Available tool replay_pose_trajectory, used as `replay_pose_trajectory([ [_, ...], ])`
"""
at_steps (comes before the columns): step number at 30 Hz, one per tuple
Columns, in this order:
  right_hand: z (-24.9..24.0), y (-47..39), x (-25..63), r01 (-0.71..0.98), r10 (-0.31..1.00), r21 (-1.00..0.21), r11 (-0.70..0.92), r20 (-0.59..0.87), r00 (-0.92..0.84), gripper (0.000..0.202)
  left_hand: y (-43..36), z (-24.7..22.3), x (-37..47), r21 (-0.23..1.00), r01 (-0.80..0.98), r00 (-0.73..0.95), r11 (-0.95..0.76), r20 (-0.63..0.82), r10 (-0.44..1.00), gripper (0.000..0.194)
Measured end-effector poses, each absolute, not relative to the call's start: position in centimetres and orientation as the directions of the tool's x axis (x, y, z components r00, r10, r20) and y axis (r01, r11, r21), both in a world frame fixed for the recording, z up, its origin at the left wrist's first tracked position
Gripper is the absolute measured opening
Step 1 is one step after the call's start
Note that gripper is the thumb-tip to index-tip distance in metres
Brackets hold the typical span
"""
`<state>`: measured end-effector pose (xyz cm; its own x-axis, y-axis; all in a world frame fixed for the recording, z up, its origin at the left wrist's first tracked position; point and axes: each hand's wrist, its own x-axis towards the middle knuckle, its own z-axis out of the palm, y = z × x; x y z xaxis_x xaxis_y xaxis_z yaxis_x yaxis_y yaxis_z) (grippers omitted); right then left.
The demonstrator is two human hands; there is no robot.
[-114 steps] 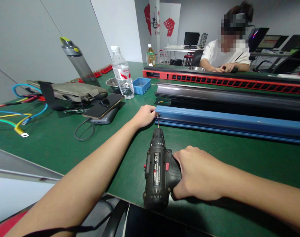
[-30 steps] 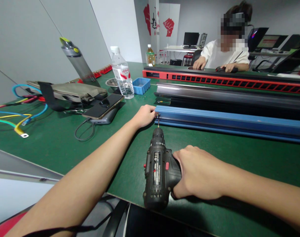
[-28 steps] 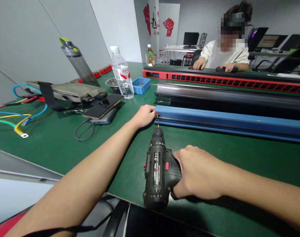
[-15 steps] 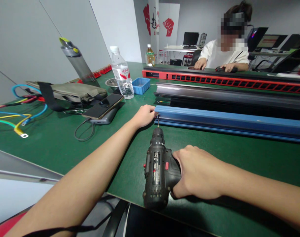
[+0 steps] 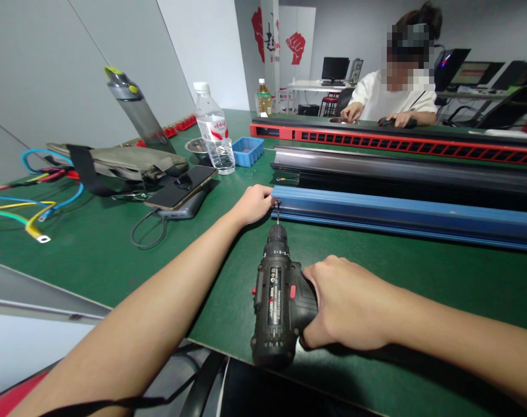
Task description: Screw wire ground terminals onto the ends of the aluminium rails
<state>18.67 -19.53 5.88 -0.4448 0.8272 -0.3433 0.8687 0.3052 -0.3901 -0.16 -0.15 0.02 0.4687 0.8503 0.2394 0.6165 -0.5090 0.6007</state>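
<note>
My right hand (image 5: 339,304) is wrapped round the handle of a black cordless drill (image 5: 274,301), which points away from me. The tip of its bit meets the left end of a long blue metal profile (image 5: 398,212) lying across the table. At that same end my left hand (image 5: 257,204) grips the profile, with its fingertips partly hidden behind the end. What the bit touches there is too small to make out clearly. Behind the blue piece lies a dark metal profile (image 5: 376,164).
Farther back is a long red and black slotted bar (image 5: 376,139). A person (image 5: 391,92) sits across the green table (image 5: 220,249). To the left are a water bottle (image 5: 215,136), a blue bin (image 5: 248,153), a phone (image 5: 180,186), a bag (image 5: 133,159) and coloured cables (image 5: 29,223).
Both my hands, the drill and the blue profile stay in place. Across the table, the person's hand at the bowl has shifted slightly.
</note>
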Motion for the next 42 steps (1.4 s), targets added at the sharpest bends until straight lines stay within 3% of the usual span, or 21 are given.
replay_pose_trajectory([
  [19, 5.94, -19.82, 18.42, 0.886, 0.839, -0.324, 0.331, -0.329, -0.434, 0.034, -0.28, 0.07, 0.21, 0.599, 0.627, 0.44, -0.498, 0.255, 0.861, 0.034],
  [42, 5.84, -19.79, 18.11, 0.856, 0.835, -0.392, 0.337, -0.296, -0.464, 0.027, -0.35, 0.17, 0.17, 0.625, 0.63, 0.441, -0.46, 0.2, 0.875, 0.034],
])
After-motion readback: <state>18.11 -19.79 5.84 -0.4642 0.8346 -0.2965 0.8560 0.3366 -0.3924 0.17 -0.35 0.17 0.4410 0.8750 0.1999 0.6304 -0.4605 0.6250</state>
